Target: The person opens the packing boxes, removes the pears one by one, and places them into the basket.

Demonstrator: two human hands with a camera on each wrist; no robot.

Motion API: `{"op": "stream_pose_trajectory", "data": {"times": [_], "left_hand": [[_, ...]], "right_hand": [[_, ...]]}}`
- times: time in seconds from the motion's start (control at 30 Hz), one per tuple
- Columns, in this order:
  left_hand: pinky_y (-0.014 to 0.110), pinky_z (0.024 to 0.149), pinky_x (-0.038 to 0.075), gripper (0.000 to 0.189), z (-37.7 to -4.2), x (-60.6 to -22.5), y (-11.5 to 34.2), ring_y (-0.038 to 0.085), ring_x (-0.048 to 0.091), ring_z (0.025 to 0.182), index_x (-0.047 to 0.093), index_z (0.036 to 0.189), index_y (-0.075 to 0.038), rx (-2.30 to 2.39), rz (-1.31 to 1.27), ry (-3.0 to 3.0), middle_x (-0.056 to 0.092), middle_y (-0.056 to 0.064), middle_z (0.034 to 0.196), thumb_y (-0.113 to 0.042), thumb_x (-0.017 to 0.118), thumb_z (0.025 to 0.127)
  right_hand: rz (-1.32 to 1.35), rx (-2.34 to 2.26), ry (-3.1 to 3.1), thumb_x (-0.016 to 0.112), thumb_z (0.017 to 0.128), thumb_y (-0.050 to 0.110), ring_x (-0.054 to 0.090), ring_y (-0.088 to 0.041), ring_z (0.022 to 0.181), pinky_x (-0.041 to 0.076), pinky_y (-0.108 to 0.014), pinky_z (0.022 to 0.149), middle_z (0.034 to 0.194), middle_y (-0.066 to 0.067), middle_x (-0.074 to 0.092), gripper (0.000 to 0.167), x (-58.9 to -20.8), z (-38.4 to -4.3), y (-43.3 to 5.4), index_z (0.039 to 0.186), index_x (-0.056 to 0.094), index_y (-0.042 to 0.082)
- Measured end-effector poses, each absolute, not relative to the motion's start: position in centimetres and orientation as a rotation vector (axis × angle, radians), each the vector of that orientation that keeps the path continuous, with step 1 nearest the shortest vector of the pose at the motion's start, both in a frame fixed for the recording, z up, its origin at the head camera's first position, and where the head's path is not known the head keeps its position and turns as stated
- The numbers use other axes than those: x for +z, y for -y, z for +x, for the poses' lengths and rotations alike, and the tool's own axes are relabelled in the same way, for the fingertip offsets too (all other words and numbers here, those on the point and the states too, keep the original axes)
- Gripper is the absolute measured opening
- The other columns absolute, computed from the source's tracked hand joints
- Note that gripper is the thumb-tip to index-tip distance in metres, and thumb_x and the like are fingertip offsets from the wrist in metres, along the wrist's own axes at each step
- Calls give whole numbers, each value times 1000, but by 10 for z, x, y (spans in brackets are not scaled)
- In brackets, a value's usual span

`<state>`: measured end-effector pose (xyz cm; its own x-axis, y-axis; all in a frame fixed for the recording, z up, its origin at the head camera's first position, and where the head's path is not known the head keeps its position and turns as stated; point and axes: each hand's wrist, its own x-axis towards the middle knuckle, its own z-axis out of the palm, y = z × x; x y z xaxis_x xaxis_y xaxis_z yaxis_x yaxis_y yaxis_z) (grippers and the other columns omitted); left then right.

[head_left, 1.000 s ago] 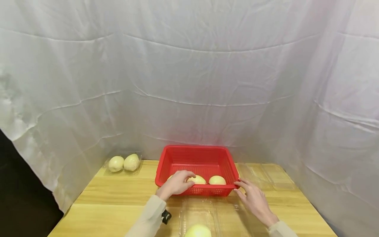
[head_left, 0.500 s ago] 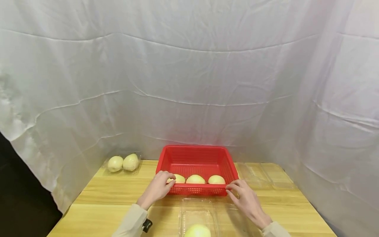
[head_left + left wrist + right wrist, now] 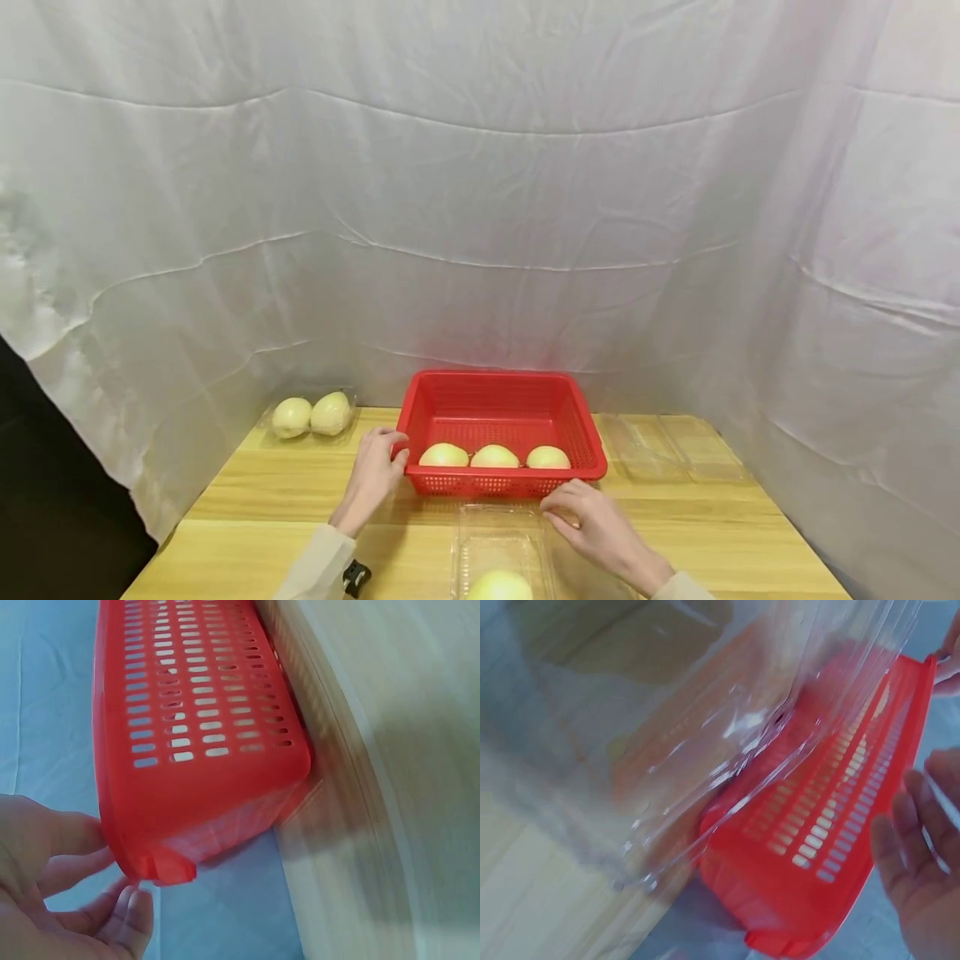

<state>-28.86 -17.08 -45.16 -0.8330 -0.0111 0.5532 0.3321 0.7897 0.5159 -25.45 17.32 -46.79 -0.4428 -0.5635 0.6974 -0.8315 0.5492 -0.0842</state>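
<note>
A red perforated basket (image 3: 506, 485) stands on the wooden table, with three pale yellow pear-like fruits (image 3: 494, 456) lined up along its front wall. My left hand (image 3: 369, 479) is at the basket's front left corner; in the left wrist view its fingers (image 3: 75, 832) grip the red rim, some tips hidden behind it. In front of the basket's right half is my right hand (image 3: 600, 529), its fingers loosely bent, holding nothing. Beside it lies an opened clear plastic clamshell (image 3: 498, 533) with one pale yellow fruit (image 3: 501, 586) at the bottom edge of the head view.
A clear pack holding two similar fruits (image 3: 292, 417) sits at the back left of the table (image 3: 262, 500). Another transparent plastic container (image 3: 675, 446) lies at the back right. Light grey cloth (image 3: 525, 208) hangs around the table's back and sides.
My left hand has moved left from over the fruits to the basket's left corner. My right hand has come off the right rim and nearer me. The basket has shifted very slightly right.
</note>
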Motion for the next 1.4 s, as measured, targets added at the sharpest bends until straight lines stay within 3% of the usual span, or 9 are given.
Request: {"op": "stream_pose_trajectory", "data": {"times": [0.13, 0.2, 0.37, 0.47, 0.63, 0.87, 1.1, 1.4], "left_hand": [[46, 82, 50, 20, -289, -451, 173, 32, 60, 92, 71, 101, 6, -896, -174, 2457, 68, 20, 99, 0, 69, 81], [43, 76, 51, 21, -290, -450, 174, 29, 61, 87, 71, 101, 6, -933, -138, 2468, 69, 19, 97, -1, 69, 81], [36, 68, 52, 24, -291, -449, 173, 25, 65, 80, 71, 101, 5, -1015, -38, 2491, 72, 15, 86, -4, 67, 79], [32, 62, 50, 28, -290, -448, 173, 21, 63, 73, 70, 104, 5, -1042, 5, 2511, 71, 12, 78, -4, 65, 78], [27, 55, 43, 33, -288, -448, 173, 16, 58, 63, 69, 109, 6, -1035, 35, 2546, 69, 8, 73, -6, 64, 78], [29, 55, 42, 33, -287, -447, 172, 19, 56, 66, 69, 109, 2, -975, 99, 2573, 68, 7, 75, -9, 63, 79], [28, 56, 42, 29, -288, -450, 172, 18, 55, 66, 70, 104, 2, -980, 73, 2558, 66, 5, 74, -8, 63, 78], [26, 53, 38, 20, -286, -449, 171, 16, 51, 62, 72, 94, -2, -988, 83, 2552, 59, 2, 65, -9, 62, 78]], "right_hand": [[1344, 645, 2240, 77, 83, 11, 64, 0, 81, 50, -14, 70, 91, 10, 72, 17, -464, -247, -163, 97, 73, 20], [1446, 667, 2345, 71, 90, 20, 66, -1, 86, 52, -16, 72, 96, 8, 72, 13, -460, -242, -157, 102, 73, 18], [1591, 540, 2669, 57, 94, 53, 64, -3, 101, 54, -24, 82, 113, 10, 69, 43, -452, -232, -145, 118, 70, 19], [1635, 450, 2753, 54, 91, 62, 62, -1, 103, 54, -25, 83, 116, 16, 67, 50, -450, -228, -140, 122, 67, 24], [1685, 419, 2770, 57, 89, 62, 59, 5, 97, 52, -21, 79, 112, 22, 65, 47, -451, -226, -133, 122, 66, 30], [1695, 416, 2777, 59, 90, 59, 56, 9, 89, 49, -16, 74, 108, 25, 65, 42, -451, -224, -124, 121, 66, 31], [1711, 375, 2750, 60, 91, 54, 50, 10, 74, 41, -8, 66, 93, 26, 62, 32, -452, -223, -120, 111, 68, 31], [1633, 475, 2852, 62, 87, 58, 53, 9, 78, 46, -13, 70, 92, 25, 60, 40, -454, -221, -117, 114, 65, 29]]}}
